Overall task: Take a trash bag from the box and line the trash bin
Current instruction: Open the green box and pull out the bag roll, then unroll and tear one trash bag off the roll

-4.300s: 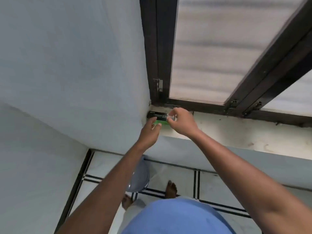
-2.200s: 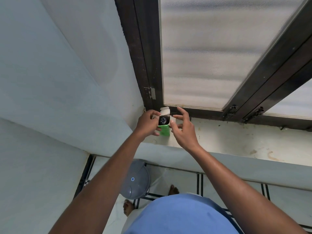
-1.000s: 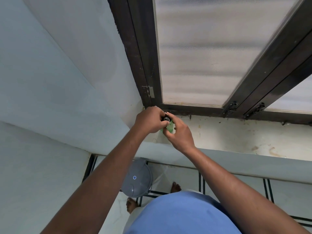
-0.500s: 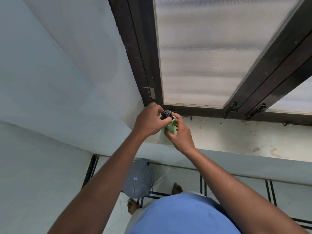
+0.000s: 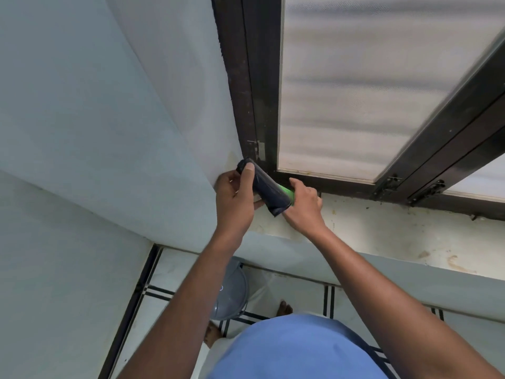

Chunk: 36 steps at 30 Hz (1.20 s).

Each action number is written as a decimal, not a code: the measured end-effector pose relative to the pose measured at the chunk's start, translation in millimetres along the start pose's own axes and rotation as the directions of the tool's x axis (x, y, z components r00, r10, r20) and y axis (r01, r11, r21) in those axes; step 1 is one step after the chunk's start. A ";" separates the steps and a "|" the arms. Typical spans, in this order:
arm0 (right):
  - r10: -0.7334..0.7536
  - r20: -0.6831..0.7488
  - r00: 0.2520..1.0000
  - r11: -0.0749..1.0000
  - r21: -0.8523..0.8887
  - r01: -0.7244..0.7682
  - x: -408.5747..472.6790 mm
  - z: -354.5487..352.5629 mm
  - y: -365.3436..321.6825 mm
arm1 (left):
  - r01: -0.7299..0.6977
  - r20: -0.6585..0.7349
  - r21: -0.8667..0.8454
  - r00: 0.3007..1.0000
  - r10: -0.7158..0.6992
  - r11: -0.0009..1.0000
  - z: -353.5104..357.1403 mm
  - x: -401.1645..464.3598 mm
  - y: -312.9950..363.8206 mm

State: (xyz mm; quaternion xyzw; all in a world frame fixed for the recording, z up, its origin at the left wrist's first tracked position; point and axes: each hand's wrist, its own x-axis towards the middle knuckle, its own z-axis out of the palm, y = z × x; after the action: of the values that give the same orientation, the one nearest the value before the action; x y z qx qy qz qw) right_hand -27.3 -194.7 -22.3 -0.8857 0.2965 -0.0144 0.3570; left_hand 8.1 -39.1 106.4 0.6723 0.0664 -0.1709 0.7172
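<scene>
A black roll of trash bags [image 5: 266,188] sticks out up and to the left of a small green box [image 5: 289,193] above the window sill. My left hand [image 5: 235,199] is closed around the roll's upper end, thumb on top. My right hand [image 5: 303,205] grips the green box, which is mostly hidden behind its fingers and the roll. The grey round trash bin [image 5: 231,292] stands on the floor below, partly covered by my left forearm, with its lid closed.
The stained white window sill [image 5: 382,228] runs to the right under a dark-framed frosted window [image 5: 355,91]. Pale walls close in on the left. The tiled floor [image 5: 169,283] with black lines lies below, with my bare feet beside the bin.
The black roll has come most of the way out of the green box. My left hand pulled it up and left while my right hand kept hold of the box.
</scene>
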 end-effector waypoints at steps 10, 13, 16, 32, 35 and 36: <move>-0.219 0.126 0.967 0.871 0.472 0.136 -88.6 -57.3 -25.5 | 0.171 -0.020 0.224 0.985 -0.171 0.959 8.1 9.4 -26.3; -0.202 0.037 0.979 0.887 0.431 0.167 -89.0 -54.5 -20.7 | 0.172 0.078 0.213 0.978 -0.192 0.962 14.3 8.9 -24.5; -0.075 0.021 0.997 0.796 0.603 0.047 -86.3 -54.2 -17.5 | 0.170 0.183 0.255 0.958 -0.220 0.952 15.3 7.6 -22.8; 0.150 0.314 0.938 0.309 0.886 -0.346 -85.3 -54.3 -33.4 | 0.212 0.285 0.044 0.934 -0.215 0.976 8.1 2.7 -35.5; 0.146 0.313 0.939 0.337 0.876 -0.344 -84.8 -53.0 -33.5 | 0.209 0.279 0.057 0.936 -0.216 0.976 3.3 7.2 -33.7; 0.141 0.305 0.942 0.358 0.871 -0.336 -85.0 -52.2 -33.5 | 0.214 0.286 0.077 0.931 -0.227 0.974 3.5 8.7 -33.4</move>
State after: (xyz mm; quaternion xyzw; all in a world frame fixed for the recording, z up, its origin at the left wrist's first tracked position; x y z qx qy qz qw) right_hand -92.4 -162.7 53.8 -0.4880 0.3323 -0.0434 0.8059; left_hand 4.6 -45.2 72.4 0.6435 0.0304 -0.3494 0.6804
